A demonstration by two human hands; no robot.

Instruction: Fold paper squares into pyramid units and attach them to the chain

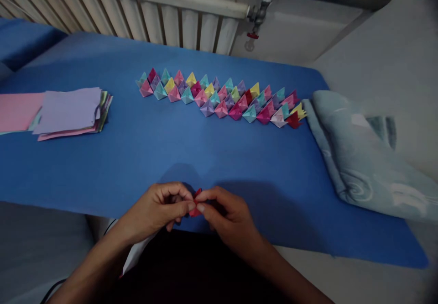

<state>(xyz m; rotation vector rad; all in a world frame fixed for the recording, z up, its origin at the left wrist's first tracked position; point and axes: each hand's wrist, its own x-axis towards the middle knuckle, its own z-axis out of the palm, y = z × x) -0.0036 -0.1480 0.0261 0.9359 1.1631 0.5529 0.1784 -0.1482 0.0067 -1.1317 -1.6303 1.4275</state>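
Low in the middle of the head view, a small folded red paper piece [195, 212] is held between my two hands, over the near edge of the blue surface. My left hand [167, 206] pinches it from the left with thumb and forefinger. From the right, my right hand [227, 212] pinches it the same way, fingertips almost touching the left ones. The fingers cover much of the paper, so its exact shape is partly hidden. Farther back stand rows of folded paper boats [221, 108] in pink, teal, yellow, purple and red, set close together.
A stack of coloured paper sheets [71, 110] lies at the left on the blue surface [143, 144]. At the right is a folded grey-green blanket [345, 158]. Behind runs a white radiator [171, 21] with a pipe and a red-handled valve [252, 35].
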